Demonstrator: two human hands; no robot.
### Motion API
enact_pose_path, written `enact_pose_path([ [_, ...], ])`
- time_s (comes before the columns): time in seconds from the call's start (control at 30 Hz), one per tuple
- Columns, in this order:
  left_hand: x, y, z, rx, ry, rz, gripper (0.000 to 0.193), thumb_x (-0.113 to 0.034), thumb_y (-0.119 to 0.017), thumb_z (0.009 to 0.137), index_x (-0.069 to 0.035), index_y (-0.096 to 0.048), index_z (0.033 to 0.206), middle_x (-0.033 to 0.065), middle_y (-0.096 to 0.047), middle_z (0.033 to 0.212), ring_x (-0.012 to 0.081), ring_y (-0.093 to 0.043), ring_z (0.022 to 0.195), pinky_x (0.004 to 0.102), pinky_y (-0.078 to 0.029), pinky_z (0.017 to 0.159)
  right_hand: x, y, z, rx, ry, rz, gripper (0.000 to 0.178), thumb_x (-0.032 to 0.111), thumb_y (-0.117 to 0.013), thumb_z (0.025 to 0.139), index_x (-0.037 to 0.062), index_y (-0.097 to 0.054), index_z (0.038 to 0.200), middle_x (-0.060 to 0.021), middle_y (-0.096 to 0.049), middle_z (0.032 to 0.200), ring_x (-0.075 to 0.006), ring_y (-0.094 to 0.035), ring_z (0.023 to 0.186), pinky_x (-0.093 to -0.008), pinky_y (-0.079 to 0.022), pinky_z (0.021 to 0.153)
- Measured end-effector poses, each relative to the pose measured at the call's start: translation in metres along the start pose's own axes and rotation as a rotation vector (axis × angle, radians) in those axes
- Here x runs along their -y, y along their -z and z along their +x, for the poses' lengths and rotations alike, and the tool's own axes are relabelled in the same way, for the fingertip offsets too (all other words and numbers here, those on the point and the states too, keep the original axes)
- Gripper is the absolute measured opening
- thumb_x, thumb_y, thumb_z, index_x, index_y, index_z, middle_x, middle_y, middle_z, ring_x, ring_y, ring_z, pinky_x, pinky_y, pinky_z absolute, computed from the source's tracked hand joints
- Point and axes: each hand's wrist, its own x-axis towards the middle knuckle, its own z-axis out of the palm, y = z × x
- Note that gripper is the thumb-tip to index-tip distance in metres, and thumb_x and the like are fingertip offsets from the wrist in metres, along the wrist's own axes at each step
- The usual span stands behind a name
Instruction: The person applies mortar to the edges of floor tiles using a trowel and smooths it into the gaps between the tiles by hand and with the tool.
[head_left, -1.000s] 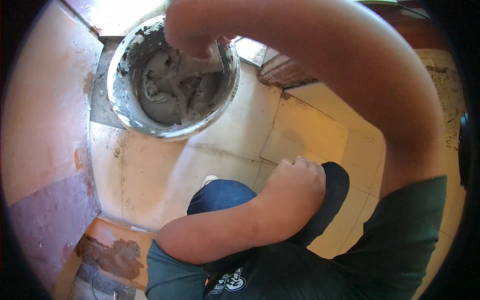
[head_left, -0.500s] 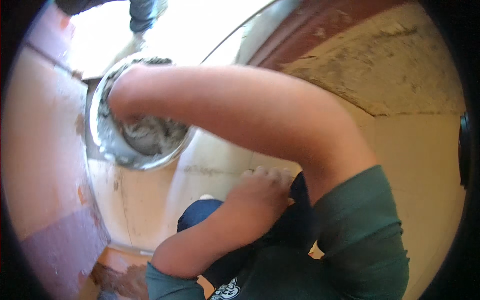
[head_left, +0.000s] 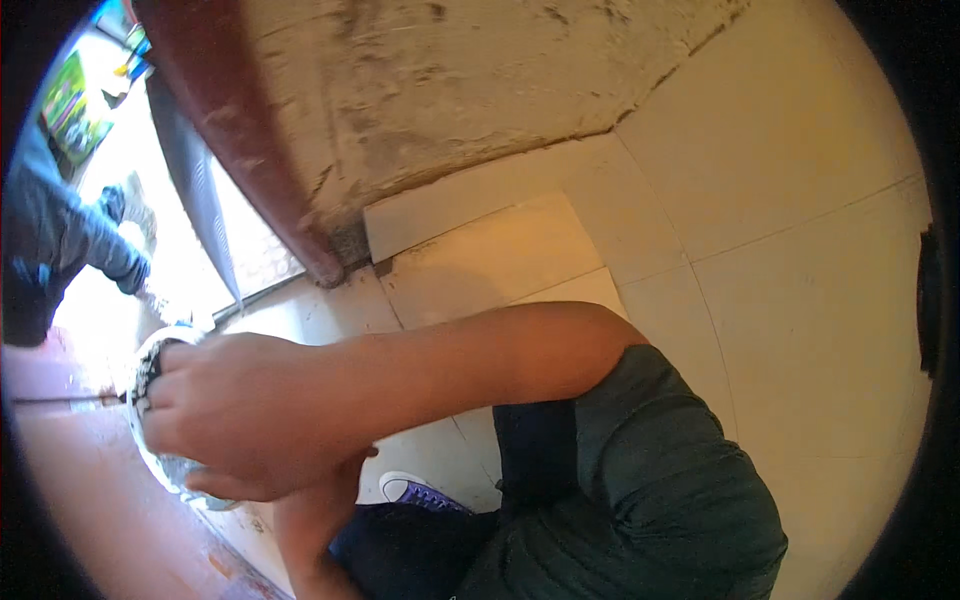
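Note:
A white bucket (head_left: 143, 440) with grey wet mortar inside stands at the left, much of it covered by my arm. Over its mouth is my right hand (head_left: 245, 415), back upward, its fingers apart and bent down at the rim. The fingertips and palm are hidden, so whether mortar touches them does not show. My left forearm (head_left: 315, 530) rises from below, and my left hand passes beneath the right one near the bucket. Its fingers are hidden from sight.
Pale floor tiles (head_left: 800, 300) spread to the right, below a rough bare wall (head_left: 460, 90). A dark red door frame (head_left: 225, 120) stands at the upper left. Beyond it, another person's leg in jeans (head_left: 80, 225) is in a bright doorway. My purple shoe (head_left: 425, 495) rests below my arm.
My view has swung right, bringing the wall and tiles in. My right hand has lifted from deep in the bucket toward its rim. The left hand has moved from my knee toward the bucket.

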Motion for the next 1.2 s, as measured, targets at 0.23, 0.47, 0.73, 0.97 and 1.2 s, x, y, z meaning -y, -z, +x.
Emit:
enact_pose_path([
  [0.23, -0.001, -0.024, 0.038, 0.035, 0.145, 0.001, 0.016, -0.012, -0.072, 0.091, 0.002, -0.068, 0.086, 0.0133, -0.071, 0.065, 0.0180, -0.070, 0.057, 0.0302, -0.051, 0.057, -0.035, 0.092, -0.201, 0.028, -0.616, 0.115, 0.028, 0.028, -0.066, 0.094, 0.0077, -0.069, 0.113, -0.0132, -0.070, 0.111, -0.0328, -0.064, 0.109, -0.0447, -0.051, 0.095],
  [0.47, -0.023, -0.056, 0.077, 0.139, 0.301, 0.050, 0.016, -0.010, -0.071, 0.092, 0.000, -0.061, 0.085, 0.0157, -0.071, 0.065, 0.0163, -0.069, 0.057, 0.0289, -0.051, 0.055, -0.050, 0.131, -0.470, 0.104, -1.550, -0.404, 0.039, 0.030, -0.065, 0.093, 0.0043, -0.065, 0.124, -0.0196, -0.069, 0.118, -0.0368, -0.067, 0.106, -0.0481, -0.053, 0.092],
  [0.73, -0.016, -0.086, 0.107, 0.307, 0.247, 0.066, 0.023, -0.013, -0.068, 0.093, 0.002, -0.062, 0.077, 0.0136, -0.071, 0.065, 0.0190, -0.069, 0.056, 0.0329, -0.052, 0.057, -0.006, 0.045, -0.610, 0.620, -1.988, -0.085, 0.058, 0.036, -0.069, 0.091, 0.0026, -0.053, 0.136, -0.0222, -0.065, 0.125, -0.0385, -0.062, 0.118, -0.0528, -0.052, 0.097],
  [0.97, 0.018, -0.095, 0.107, 0.429, 0.342, 0.061, 0.023, -0.011, -0.061, 0.097, 0.007, -0.069, 0.086, 0.0149, -0.073, 0.070, 0.0198, -0.072, 0.062, 0.0328, -0.055, 0.061, 0.013, -0.057, -0.655, 0.002, -2.004, -0.143, 0.039, 0.024, -0.056, 0.097, 0.0026, -0.057, 0.129, -0.0220, -0.062, 0.123, -0.0401, -0.057, 0.120, -0.0536, -0.044, 0.101],
  [1.2, 0.026, -0.089, 0.098, 0.516, 0.217, 0.091, 0.020, -0.005, -0.057, 0.095, 0.010, -0.071, 0.099, 0.0163, -0.075, 0.077, 0.0210, -0.074, 0.069, 0.0310, -0.058, 0.066, 0.083, -0.101, -0.686, -0.578, -2.110, -0.120, 0.029, 0.018, -0.052, 0.100, -0.0047, -0.057, 0.117, -0.0296, -0.065, 0.108, -0.0475, -0.061, 0.106, -0.0513, -0.048, 0.090],
])
